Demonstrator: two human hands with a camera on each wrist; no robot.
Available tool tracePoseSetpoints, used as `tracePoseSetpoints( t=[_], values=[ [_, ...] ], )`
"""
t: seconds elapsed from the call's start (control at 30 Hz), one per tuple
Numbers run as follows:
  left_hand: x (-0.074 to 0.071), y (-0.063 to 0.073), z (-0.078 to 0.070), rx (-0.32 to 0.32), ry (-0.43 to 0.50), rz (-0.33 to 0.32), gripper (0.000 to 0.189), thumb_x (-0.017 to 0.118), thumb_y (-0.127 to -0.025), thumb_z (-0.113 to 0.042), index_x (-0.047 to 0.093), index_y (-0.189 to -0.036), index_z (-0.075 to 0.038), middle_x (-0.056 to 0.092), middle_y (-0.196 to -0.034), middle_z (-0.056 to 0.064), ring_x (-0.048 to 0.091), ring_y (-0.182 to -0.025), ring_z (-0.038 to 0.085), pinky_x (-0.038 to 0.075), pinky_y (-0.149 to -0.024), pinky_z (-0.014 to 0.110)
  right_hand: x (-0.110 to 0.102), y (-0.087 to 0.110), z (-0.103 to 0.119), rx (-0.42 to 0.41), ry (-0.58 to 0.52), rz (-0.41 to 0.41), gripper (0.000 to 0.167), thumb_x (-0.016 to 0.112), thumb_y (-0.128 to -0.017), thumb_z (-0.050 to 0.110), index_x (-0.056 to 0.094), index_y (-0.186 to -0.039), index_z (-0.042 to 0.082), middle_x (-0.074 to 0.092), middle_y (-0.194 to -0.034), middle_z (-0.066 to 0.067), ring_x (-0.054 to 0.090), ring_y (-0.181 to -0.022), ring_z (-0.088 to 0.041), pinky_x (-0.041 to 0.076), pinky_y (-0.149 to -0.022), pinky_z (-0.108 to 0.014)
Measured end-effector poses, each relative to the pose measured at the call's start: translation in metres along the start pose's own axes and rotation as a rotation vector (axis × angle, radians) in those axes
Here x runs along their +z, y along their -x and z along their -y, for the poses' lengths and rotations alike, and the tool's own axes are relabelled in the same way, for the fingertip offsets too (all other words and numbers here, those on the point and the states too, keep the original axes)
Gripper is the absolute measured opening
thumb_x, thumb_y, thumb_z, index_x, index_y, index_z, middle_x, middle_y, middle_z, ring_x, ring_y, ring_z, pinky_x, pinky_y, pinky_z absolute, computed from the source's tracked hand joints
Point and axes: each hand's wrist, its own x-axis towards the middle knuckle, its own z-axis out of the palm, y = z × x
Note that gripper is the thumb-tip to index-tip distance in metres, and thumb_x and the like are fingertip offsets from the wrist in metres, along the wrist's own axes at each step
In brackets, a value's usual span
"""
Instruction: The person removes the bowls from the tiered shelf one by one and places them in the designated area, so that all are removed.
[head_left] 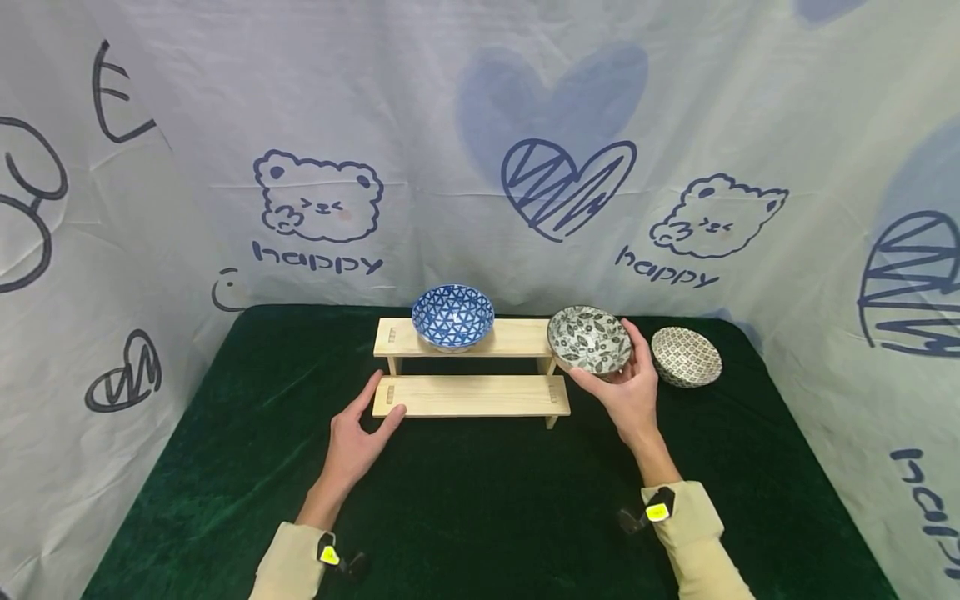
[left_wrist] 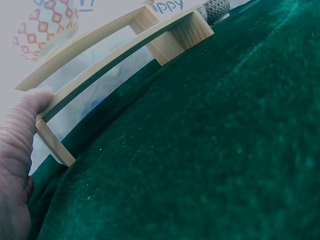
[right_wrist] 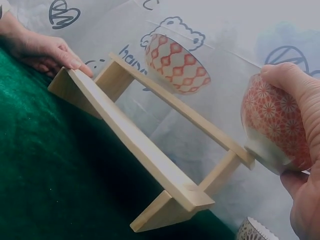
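A two-step wooden stand (head_left: 471,396) is at the centre of the table. My left hand (head_left: 354,442) holds the left end of its lower step, with the thumb (left_wrist: 37,101) at the front edge. On the upper step, left of its middle, sits a bowl (head_left: 453,316) with blue triangles inside and a red lattice pattern (right_wrist: 176,65) outside. My right hand (head_left: 630,396) grips a second bowl (head_left: 589,340), leafy grey inside and red-flowered outside (right_wrist: 277,117), tilted at the upper step's right end. Whether its foot touches the wood, I cannot tell.
A third bowl (head_left: 686,357), with a small dark lattice pattern, rests tilted on the table to the right of my right hand. Dark green cloth (head_left: 480,500) covers the table. A pale printed curtain (head_left: 435,225) hangs close behind the stand and along both sides.
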Motion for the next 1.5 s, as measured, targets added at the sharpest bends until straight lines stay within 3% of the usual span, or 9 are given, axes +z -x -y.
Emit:
tracePoseSetpoints(
  t=[0.23,0.73,1.07,1.27,1.5],
  values=[
    [0.0,0.0,0.001,-0.01,-0.001,0.0,0.076,0.075,-0.097,-0.04,0.043,-0.16,-0.012,0.046,-0.162,0.007,0.044,-0.149,0.031,0.035,-0.122,0.056,-0.006,0.003,0.001,0.016,0.013,-0.004,0.1,0.084,-0.079,-0.008,0.031,-0.161,0.014,0.037,-0.16,-0.007,0.041,-0.145,-0.028,0.046,-0.11,-0.019],
    [-0.002,0.001,-0.001,-0.015,0.0,0.009,0.077,0.074,-0.098,-0.041,0.042,-0.161,-0.012,0.046,-0.162,0.008,0.044,-0.149,0.032,0.034,-0.122,0.056,-0.027,0.023,-0.006,0.084,0.067,-0.062,0.1,0.084,-0.081,-0.008,0.03,-0.162,0.012,0.036,-0.162,-0.007,0.041,-0.147,-0.029,0.043,-0.112,-0.018],
    [-0.001,0.001,0.0,-0.012,0.0,0.01,0.076,0.074,-0.098,-0.041,0.042,-0.161,-0.013,0.046,-0.162,0.007,0.044,-0.149,0.03,0.035,-0.122,0.056,-0.039,0.037,-0.021,0.127,0.158,-0.084,0.099,0.087,-0.08,-0.003,0.031,-0.161,0.013,0.039,-0.16,-0.008,0.044,-0.143,-0.026,0.043,-0.107,-0.011],
    [0.0,0.0,0.0,-0.007,-0.001,0.007,0.076,0.074,-0.098,-0.041,0.042,-0.161,-0.012,0.046,-0.162,0.007,0.044,-0.149,0.03,0.035,-0.122,0.055,-0.043,0.046,-0.031,0.151,0.156,-0.093,0.101,0.087,-0.079,-0.005,0.029,-0.16,0.008,0.042,-0.155,-0.009,0.047,-0.137,-0.023,0.045,-0.101,-0.009],
    [0.0,0.0,0.0,-0.001,0.002,0.001,0.076,0.075,-0.097,-0.04,0.043,-0.16,-0.012,0.047,-0.161,0.008,0.045,-0.148,0.031,0.035,-0.122,0.055,-0.047,0.057,-0.038,0.178,0.161,-0.1,0.099,0.088,-0.079,-0.004,0.03,-0.159,0.01,0.044,-0.153,-0.009,0.047,-0.136,-0.021,0.045,-0.099,-0.008]
  ],
)
